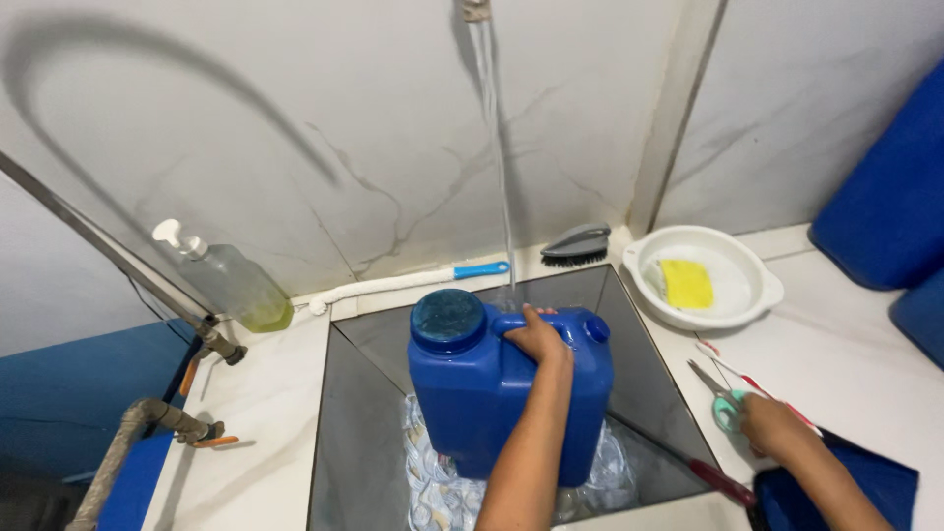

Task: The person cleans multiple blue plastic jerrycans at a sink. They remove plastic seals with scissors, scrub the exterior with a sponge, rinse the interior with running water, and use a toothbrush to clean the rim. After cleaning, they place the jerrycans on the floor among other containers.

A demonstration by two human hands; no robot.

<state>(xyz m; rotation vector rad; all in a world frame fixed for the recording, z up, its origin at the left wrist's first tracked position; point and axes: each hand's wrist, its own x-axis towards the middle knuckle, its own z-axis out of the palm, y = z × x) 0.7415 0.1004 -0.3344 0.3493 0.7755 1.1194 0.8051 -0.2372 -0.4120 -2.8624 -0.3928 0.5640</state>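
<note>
My left hand (539, 339) was closed around the handle on top of a blue jerrycan (506, 388). The jerrycan stood upright inside the sink (359, 433), with its long axis going up and down. Its round blue cap (447, 320) was on the top and faced upward, on the left side, and a smaller cap (596, 328) was on the right corner of the top. The broad side of the jerrycan faced toward me. Its bottom rested on a crumpled patterned cloth or plastic (433, 482) in the bottom of the sink.

A thin stream of water (501, 187) fell from above and came down just behind the handle.

My right hand (772, 425) lay on the white tabletop (855, 364) to the right of the sink, and its fingers were closed on the green handles of a pair of scissors (720, 395). The blades pointed away from me and to the left. A red and white toothbrush (747, 379) lay just beside the scissors.

Farther back stood a white bowl (757, 295) with a yellow sponge (685, 283) in it, a grey brush (577, 243), a long white brush with a blue handle (413, 281) and a soap pump bottle (231, 280).
</note>
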